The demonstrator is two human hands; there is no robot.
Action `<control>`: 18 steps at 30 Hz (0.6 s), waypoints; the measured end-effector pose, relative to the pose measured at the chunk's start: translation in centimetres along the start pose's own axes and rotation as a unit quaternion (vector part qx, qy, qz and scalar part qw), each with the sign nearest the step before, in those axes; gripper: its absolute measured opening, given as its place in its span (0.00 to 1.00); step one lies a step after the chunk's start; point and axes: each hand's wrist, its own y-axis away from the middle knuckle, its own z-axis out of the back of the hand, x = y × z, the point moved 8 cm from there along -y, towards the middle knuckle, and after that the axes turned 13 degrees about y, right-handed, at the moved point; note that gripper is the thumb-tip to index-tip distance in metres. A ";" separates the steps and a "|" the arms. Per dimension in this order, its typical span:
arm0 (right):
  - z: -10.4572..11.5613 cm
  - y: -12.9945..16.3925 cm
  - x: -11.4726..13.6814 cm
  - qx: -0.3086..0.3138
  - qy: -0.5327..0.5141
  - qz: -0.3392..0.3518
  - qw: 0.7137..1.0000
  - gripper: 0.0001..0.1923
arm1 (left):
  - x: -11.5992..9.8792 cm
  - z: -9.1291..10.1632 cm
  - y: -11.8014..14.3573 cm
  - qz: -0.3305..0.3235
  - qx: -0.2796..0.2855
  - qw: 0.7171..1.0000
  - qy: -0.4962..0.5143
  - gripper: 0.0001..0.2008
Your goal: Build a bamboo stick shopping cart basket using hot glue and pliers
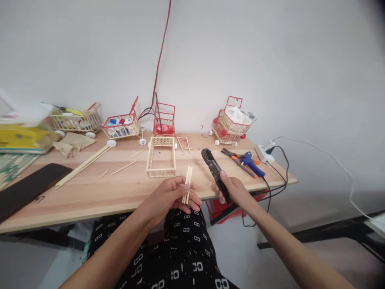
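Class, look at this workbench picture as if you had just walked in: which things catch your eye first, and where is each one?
First come the two hands at the table's near edge: the left hand holds a small bundle of wooden sticks, and the right hand grips a black cutting tool. Just beyond them an unfinished stick frame sits on the wooden table. Along the back wall stands a row of small red-trimmed carts.

On your tabletop [90, 192] you have an open stick frame [161, 161], a blue glue gun [252, 162] beside orange-handled pliers [237, 159], three red toy carts [164, 119] at the wall, and a black phone [28, 185] far left.
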 end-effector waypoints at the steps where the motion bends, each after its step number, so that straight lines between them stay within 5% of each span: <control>1: -0.1 -0.6 0.2 -0.006 -0.019 -0.005 1.000 0.38 | -0.9 0.0 0.4 -0.003 0.004 1.000 -0.013 0.13; 5: -1.3 -3.4 0.8 -0.004 -0.119 -0.033 0.992 0.37 | -7.1 0.4 2.0 -0.064 0.002 0.974 -0.219 0.13; 7: -2.1 -4.6 0.9 0.006 -0.150 -0.040 0.988 0.37 | -11.0 0.8 2.1 -0.111 -0.021 0.913 -0.392 0.12; 9: -2.7 -5.4 1.0 0.012 -0.156 -0.033 0.987 0.37 | -14.2 1.3 1.4 -0.133 -0.042 0.822 -0.552 0.14; 11: -3.1 -5.8 0.9 0.016 -0.150 -0.013 0.988 0.37 | -15.0 1.9 -0.3 -0.081 0.003 0.768 -0.635 0.15; 14: -3.4 -6.0 0.6 0.021 -0.140 0.010 0.990 0.37 | -14.8 3.0 -2.6 -0.001 0.062 0.742 -0.667 0.13; 18: -3.5 -5.9 0.3 0.019 -0.130 0.010 0.991 0.37 | -14.2 3.2 -4.6 0.030 0.098 0.709 -0.698 0.14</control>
